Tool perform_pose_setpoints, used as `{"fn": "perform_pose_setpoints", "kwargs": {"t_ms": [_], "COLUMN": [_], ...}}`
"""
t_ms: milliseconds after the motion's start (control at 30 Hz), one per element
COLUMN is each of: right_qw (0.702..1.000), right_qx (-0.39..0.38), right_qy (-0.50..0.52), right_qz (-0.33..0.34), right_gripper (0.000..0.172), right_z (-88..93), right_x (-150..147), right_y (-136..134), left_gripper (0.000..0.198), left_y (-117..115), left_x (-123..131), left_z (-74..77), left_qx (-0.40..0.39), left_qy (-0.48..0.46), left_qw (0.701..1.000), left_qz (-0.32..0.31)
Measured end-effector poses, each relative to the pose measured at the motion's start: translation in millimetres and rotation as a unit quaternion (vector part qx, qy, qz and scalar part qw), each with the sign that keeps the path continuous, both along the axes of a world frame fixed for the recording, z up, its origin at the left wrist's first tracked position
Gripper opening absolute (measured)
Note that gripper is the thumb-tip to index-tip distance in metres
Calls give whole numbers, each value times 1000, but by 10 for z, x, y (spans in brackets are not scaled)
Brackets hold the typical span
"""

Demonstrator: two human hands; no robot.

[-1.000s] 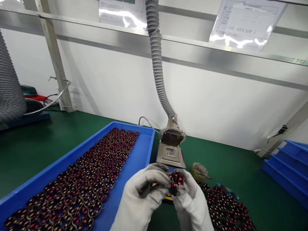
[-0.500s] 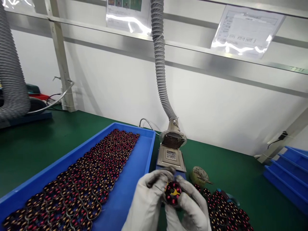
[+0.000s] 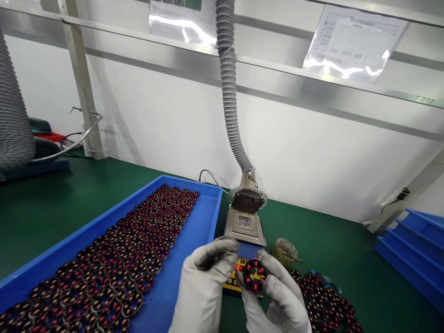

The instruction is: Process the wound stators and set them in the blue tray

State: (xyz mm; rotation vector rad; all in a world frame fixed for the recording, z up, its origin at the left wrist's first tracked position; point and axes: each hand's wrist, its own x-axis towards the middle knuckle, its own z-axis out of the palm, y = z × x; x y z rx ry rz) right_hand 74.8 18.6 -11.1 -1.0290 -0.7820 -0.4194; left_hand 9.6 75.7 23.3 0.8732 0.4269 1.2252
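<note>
My right hand (image 3: 277, 289), in a white glove, grips a small motor stator (image 3: 255, 276), a black ring with red wire windings, by its edge. The stator is tilted toward me, and a thin red wire end hangs below it. To its left, my left hand (image 3: 211, 266) is closed in a pinch, its glove fingertips stained dark. Whatever may be between those fingers is hidden. Just behind both hands stands a solder pot (image 3: 245, 229) with a square metal top and a yellow panel with red digits (image 3: 239, 267), partly covered by my hands.
A long blue tray (image 3: 203, 219) at left carries rows of similar stators (image 3: 138, 245). More stators (image 3: 322, 300) are heaped at right, beside a round tin (image 3: 286, 252) with a tool across it. Stacked blue trays (image 3: 412, 249) stand far right. A grey fume hose (image 3: 229, 88) hangs above the pot.
My left hand has drawn away from the stator to the left. My right hand has shifted slightly right with the stator, uncovering the pot's yellow panel.
</note>
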Motion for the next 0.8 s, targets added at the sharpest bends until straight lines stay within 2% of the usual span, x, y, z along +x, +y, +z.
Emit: {"fn": "perform_pose_setpoints", "kwargs": {"t_ms": [67, 167, 200, 333, 500, 567, 667, 733, 800], "right_qw": [1000, 998, 997, 989, 988, 990, 991, 990, 975], "right_qx": [6, 7, 9, 4, -21, -28, -44, -72, -118], "right_qy": [-15, -56, -75, -149, -151, -133, -100, -34, 54], "right_qz": [0, 4, -1, -14, 12, 28, 77, 120, 179], "right_gripper": [57, 52, 49, 48, 46, 44, 44, 46, 44], "right_z": [-4, -43, -62, -129, -134, -126, -119, -99, -34], "right_x": [17, 49, 58, 75, 78, 77, 89, 131, 229], "right_y": [22, 37, 40, 55, 69, 62, 27, -10, -43], "left_gripper": [21, 31, 29, 14, 16, 22, 33, 34, 29], "left_y": [40, 56, 47, 10, 59, 86, 85, 35, -56], "left_x": [-44, -60, -55, -56, -72, -71, -160, -326, -561], "left_z": [30, 94, 110, 139, 99, 78, 65, 49, -5], "left_qx": [36, 44, 30, 6, 27, 14, -8, 6, 62], "left_qy": [5, 44, 50, 58, 95, 96, 127, 172, 238], "left_qw": [998, 986, 985, 990, 985, 988, 992, 984, 964], "left_qz": [-44, -156, -165, -127, -143, -117, -22, 48, 99]}}
